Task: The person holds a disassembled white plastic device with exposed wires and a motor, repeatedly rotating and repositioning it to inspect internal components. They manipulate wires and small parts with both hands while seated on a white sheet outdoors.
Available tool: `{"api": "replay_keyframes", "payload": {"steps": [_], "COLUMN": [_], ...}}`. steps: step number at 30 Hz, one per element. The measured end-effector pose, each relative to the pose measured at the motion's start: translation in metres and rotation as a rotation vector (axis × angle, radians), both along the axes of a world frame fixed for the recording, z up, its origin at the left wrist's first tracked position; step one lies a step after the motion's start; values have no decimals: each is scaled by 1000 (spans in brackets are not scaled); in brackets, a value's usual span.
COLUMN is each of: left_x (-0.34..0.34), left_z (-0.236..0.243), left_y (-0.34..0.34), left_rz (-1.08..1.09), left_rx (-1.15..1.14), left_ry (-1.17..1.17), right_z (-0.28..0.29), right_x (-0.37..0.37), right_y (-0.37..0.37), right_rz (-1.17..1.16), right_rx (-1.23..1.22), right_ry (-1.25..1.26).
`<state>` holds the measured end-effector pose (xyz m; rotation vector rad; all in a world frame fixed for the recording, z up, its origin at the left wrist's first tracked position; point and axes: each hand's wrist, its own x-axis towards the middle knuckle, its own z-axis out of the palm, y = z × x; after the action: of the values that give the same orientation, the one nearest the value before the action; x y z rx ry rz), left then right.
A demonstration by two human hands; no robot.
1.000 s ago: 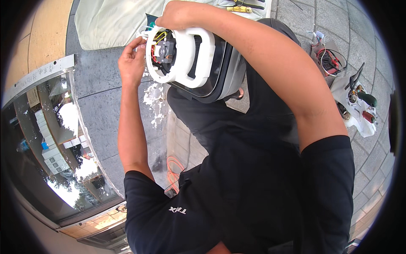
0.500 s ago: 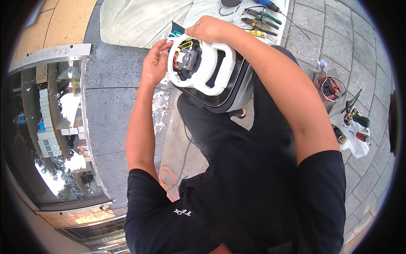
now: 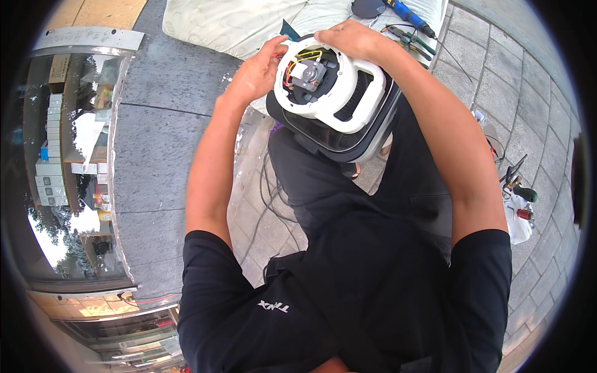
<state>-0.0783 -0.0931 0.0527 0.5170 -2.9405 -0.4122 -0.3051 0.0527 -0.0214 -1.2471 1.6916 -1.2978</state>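
A white appliance top with a round opening and a loop handle lies on a dark, glossy, grey-sided body at my knees. Inside the opening, a small grey motor is bare, with yellow and red wires around it. My left hand is at the left rim, fingers bent and drawn together by a dark green flat piece; what they pinch is hidden. Curled over the far rim, my right hand grips the white top, its fingertips partly out of sight.
A pale cushioned sheet lies ahead, with a blue screwdriver-like tool and pliers at its right. More tools lie on a white bag on the right paving. Dark cables run beside my left leg. A glass display case stands left.
The whole scene sits further right and slightly lower in view. My left hand has come in closer against the rim, while my right hand keeps its hold on the far side.
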Motion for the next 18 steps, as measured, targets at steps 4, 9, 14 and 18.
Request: {"api": "replay_keyframes", "payload": {"steps": [4,9,14,18], "left_x": [0,-9,-6,-22], "left_z": [-2,-6,9,7], "left_y": [-3,-2,14,24], "left_rz": [22,222,329,329], "left_rx": [130,474,599,491], "left_ry": [33,67,91,45], "right_z": [4,-13,7,-1], "right_x": [2,-4,13,7], "right_y": [1,-41,-8,-17], "right_rz": [-23,-83,-46,-112], "right_rx": [-25,68,-3,-20], "right_ry": [101,183,155,92]}}
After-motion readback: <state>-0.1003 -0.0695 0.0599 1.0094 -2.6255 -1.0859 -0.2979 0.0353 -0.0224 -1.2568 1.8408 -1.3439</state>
